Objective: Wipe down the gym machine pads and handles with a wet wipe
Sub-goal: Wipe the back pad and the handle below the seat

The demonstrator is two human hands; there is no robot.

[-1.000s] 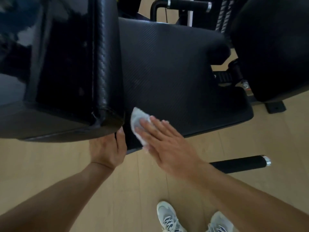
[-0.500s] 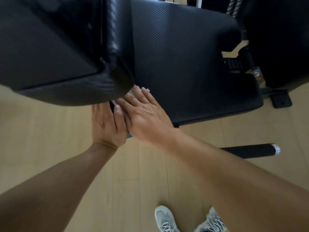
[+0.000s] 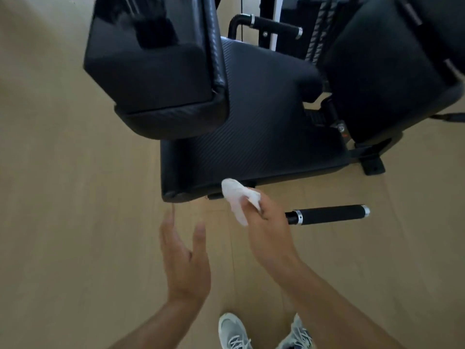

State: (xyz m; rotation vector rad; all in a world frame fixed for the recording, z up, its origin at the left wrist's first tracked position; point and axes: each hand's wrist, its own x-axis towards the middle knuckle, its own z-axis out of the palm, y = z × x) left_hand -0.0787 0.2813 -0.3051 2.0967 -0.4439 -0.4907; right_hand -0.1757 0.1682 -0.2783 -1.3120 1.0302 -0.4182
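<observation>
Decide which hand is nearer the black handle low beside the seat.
Right. The right hand, gripping the wet wipe, overlaps the handle's near end; the left hand hangs farther left.

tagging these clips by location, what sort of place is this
Most likely a gym or fitness room: a black padded machine seat, foam-grip handles with metal collars, and what looks like a weight stack behind, all on a wood-look floor.
</observation>
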